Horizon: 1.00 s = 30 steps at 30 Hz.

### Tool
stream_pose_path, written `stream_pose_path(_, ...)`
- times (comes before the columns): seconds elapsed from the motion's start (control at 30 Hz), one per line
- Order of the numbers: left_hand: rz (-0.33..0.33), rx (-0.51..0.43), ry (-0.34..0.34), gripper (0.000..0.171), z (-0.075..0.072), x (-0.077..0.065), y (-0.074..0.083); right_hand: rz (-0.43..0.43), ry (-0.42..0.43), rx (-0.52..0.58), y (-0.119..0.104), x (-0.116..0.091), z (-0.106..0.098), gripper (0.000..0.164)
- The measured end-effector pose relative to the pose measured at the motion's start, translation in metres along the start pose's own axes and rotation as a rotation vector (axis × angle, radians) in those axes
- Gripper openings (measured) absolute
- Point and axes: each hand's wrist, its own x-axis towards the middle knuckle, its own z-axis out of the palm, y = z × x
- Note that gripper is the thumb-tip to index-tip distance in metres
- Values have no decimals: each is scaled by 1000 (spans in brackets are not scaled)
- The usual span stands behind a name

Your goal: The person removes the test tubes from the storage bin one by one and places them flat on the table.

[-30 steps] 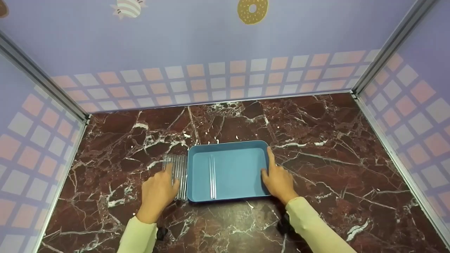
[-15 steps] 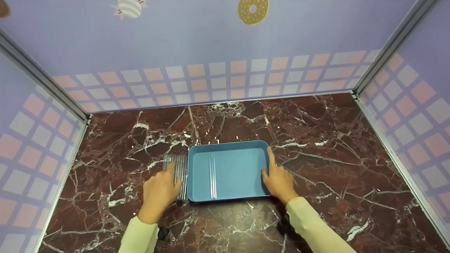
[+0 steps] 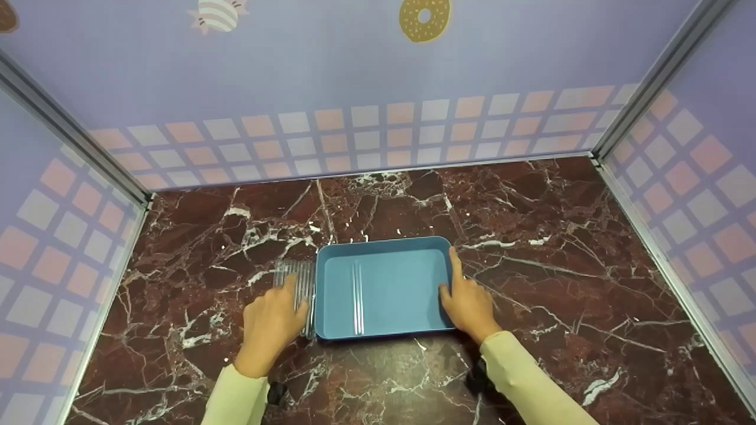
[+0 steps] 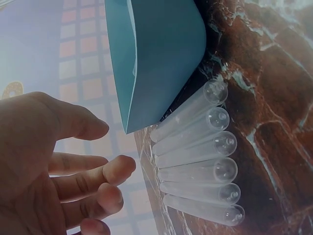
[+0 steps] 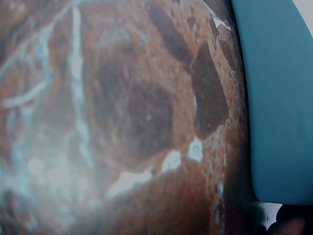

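Observation:
A shallow blue tray lies on the marbled surface. My right hand grips its right end, thumb over the rim and fingers along the outside. Against the tray's left end, several clear round-ended test tubes lie side by side. In the left wrist view these test tubes form a row beside the tray wall. Over them hovers my left hand, its fingers loosely bent and nothing between them; the same hand shows apart from the tubes. More clear test tubes lie lengthwise inside the tray.
A dark red, white-veined marble surface spreads around the tray. Lilac panels with pink and white squares, including the back wall, enclose it at the back and both sides. Metal strips run along the corners.
My left hand has drifted slightly to the right over the test tubes, toward the tray. The right hand, the tray and the tubes stay where they were.

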Motion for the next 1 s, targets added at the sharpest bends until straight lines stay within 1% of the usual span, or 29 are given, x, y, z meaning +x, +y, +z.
stream_pose_path(0.27,-15,-2,-28,45,-1,0,2,6,0,2,0,0,0,74)
stream_pose_path(0.4,-20,-3,-31,46,0,0,3,7,2,2,0,0,0,74)
stream_pose_path(0.63,-15,5,-36,42,0,0,6,9,-8,-1,0,-1,-1,74)
stream_pose_path(0.8,3,15,-22,39,1,0,7,10,-11,-8,0,0,-1,74)
stream_pose_path(1.0,30,16,19,38,3,-1,9,-2,-22,-13,-1,0,-1,76)
